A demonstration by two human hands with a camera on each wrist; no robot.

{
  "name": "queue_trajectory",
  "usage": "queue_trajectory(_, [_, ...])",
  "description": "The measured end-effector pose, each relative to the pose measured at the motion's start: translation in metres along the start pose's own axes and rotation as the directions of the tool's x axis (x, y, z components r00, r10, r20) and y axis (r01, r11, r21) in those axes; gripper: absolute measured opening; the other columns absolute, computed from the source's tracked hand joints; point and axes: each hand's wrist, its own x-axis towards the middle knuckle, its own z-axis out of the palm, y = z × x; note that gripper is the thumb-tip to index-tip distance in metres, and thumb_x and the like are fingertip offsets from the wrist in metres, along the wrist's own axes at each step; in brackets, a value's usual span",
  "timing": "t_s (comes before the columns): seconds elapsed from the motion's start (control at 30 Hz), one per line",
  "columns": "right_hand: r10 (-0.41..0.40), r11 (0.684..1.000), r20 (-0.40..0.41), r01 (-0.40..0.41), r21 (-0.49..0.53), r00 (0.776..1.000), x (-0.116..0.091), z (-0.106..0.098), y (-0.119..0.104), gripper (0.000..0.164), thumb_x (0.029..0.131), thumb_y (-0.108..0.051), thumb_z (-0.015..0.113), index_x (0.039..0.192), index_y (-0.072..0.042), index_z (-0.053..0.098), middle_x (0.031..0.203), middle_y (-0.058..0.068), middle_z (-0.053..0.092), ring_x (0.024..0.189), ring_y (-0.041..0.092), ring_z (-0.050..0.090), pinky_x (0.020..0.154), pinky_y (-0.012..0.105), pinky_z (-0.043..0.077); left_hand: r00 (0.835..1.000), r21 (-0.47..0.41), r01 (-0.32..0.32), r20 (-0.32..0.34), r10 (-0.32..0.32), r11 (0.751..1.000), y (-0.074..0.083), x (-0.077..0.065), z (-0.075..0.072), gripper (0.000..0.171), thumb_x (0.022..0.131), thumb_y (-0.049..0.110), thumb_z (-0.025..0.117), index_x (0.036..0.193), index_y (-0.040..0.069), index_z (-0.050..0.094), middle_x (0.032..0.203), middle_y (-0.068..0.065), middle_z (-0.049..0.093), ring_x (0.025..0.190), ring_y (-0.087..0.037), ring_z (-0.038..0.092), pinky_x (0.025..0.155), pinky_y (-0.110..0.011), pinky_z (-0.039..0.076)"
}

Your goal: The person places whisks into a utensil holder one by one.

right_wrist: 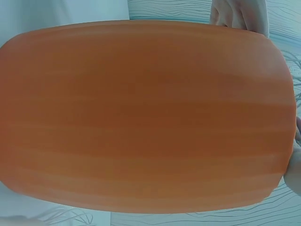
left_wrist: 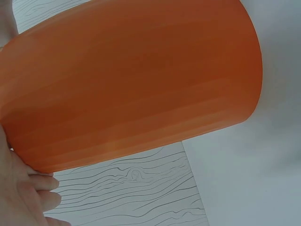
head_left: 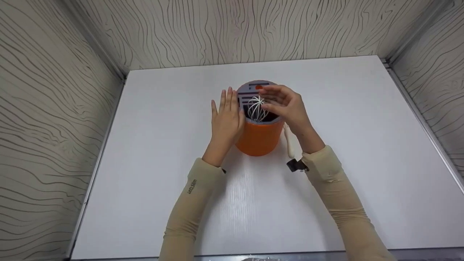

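An orange utensil holder with a grey slotted top stands upright on the table. A whisk sits in its large opening, wire loops upward; its lower part is hidden inside. My left hand lies along the holder's left side with straight fingers, touching the wall. Over the right rim, my right hand is bent with thumb and fingers spread apart, fingertips right beside the wire loops. A second whisk with a cream handle lies right of the holder; its wires show in the right wrist view.
The white table is bordered by wood-grain patterned panels at the back and both sides. A small black wrist camera is strapped at my right sleeve, close to the cream handle.
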Motion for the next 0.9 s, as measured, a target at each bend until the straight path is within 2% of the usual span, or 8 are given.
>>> queue_trajectory(0.23, [-0.04,0.999,-0.046,0.04,0.011,0.998,-0.003,-0.003,0.0,0.038,0.081,0.006,0.068,0.117,0.009,0.058,0.114,0.019,0.064,0.106,0.028,0.061,0.092,0.034,0.046,1.0,-0.001,0.004,-0.008,-0.004,1.0,-0.001,0.001,0.001,0.057,0.099,0.027,0.031,0.148,0.0,0.024,0.155,-0.013,0.021,0.143,-0.026,0.012,0.111,-0.054,0.009])
queue_trajectory(0.43, [-0.111,0.993,-0.168,0.115,0.017,0.98,-0.008,-0.009,0.004,0.026,0.084,0.002,0.066,0.109,0.008,0.062,0.105,0.015,0.067,0.099,0.026,0.064,0.088,0.031,0.049,0.999,0.008,-0.009,-0.032,0.009,1.0,-0.001,0.0,0.001,0.056,0.099,0.026,0.031,0.148,0.001,0.025,0.154,-0.014,0.023,0.143,-0.027,0.015,0.11,-0.055,0.012])
queue_trajectory(0.53, [-0.143,0.987,-0.246,0.157,0.037,0.959,-0.011,-0.017,0.008,0.022,0.086,-0.001,0.064,0.106,0.008,0.063,0.101,0.016,0.067,0.095,0.025,0.065,0.087,0.031,0.049,0.999,0.007,-0.016,-0.043,0.016,1.0,-0.001,0.0,0.001,0.056,0.099,0.026,0.031,0.148,0.0,0.026,0.154,-0.014,0.023,0.143,-0.027,0.015,0.11,-0.056,0.012])
queue_trajectory(0.67, [-0.152,0.977,-0.369,0.195,0.082,0.917,-0.02,-0.03,0.02,0.017,0.09,-0.003,0.059,0.103,0.008,0.064,0.097,0.018,0.067,0.092,0.027,0.066,0.085,0.034,0.051,0.999,-0.001,-0.012,-0.038,0.012,1.0,0.0,0.0,0.0,0.056,0.098,0.027,0.031,0.148,0.0,0.026,0.154,-0.014,0.023,0.143,-0.027,0.014,0.11,-0.055,0.011])
queue_trajectory(0.8, [-0.082,0.973,-0.469,0.173,0.154,0.879,-0.031,-0.044,0.042,0.013,0.092,-0.001,0.056,0.098,0.006,0.065,0.093,0.016,0.068,0.086,0.025,0.068,0.081,0.034,0.052,1.0,0.004,-0.003,-0.028,0.003,1.0,0.0,0.0,0.0,0.057,0.099,0.027,0.03,0.148,0.0,0.025,0.154,-0.013,0.022,0.143,-0.026,0.014,0.111,-0.055,0.01])
queue_trajectory(0.9, [0.014,0.975,-0.526,0.106,0.197,0.85,-0.04,-0.055,0.06,0.011,0.092,0.0,0.056,0.096,0.005,0.065,0.09,0.014,0.069,0.082,0.022,0.068,0.077,0.032,0.054,1.0,0.005,-0.001,-0.024,0.001,1.0,-0.001,0.0,0.001,0.057,0.099,0.028,0.03,0.148,0.0,0.025,0.154,-0.013,0.021,0.143,-0.026,0.013,0.111,-0.055,0.01])
